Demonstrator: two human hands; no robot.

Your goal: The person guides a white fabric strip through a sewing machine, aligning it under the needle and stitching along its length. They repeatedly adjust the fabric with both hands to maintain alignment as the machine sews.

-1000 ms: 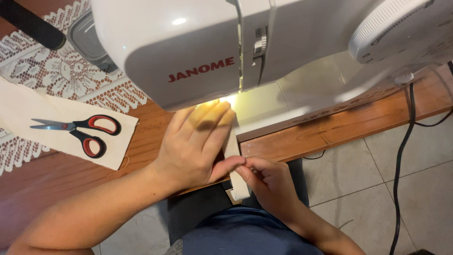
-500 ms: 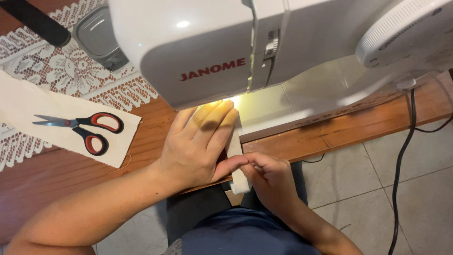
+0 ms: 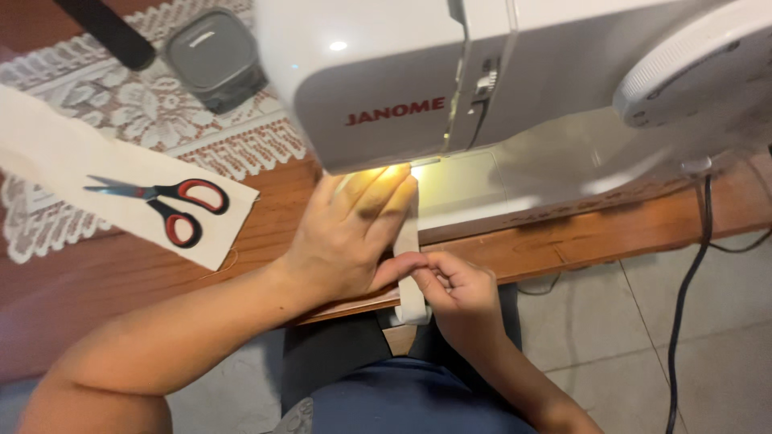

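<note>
Head view, cream fabric strip (image 3: 408, 241) being pressed flat by left hand (image 3: 354, 233) (fingers extended) under white sewing machine (image 3: 482, 72), strip end being pinched by right hand (image 3: 454, 289), scissors (image 3: 165, 205) lying on worktop (image 3: 265, 233).

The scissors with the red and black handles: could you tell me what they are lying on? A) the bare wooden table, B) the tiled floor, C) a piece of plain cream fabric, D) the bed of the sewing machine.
C: the scissors lie on a piece of plain cream fabric spread over the wooden table and the lace cloth, well away from the left hand near the sewing machine.
</note>
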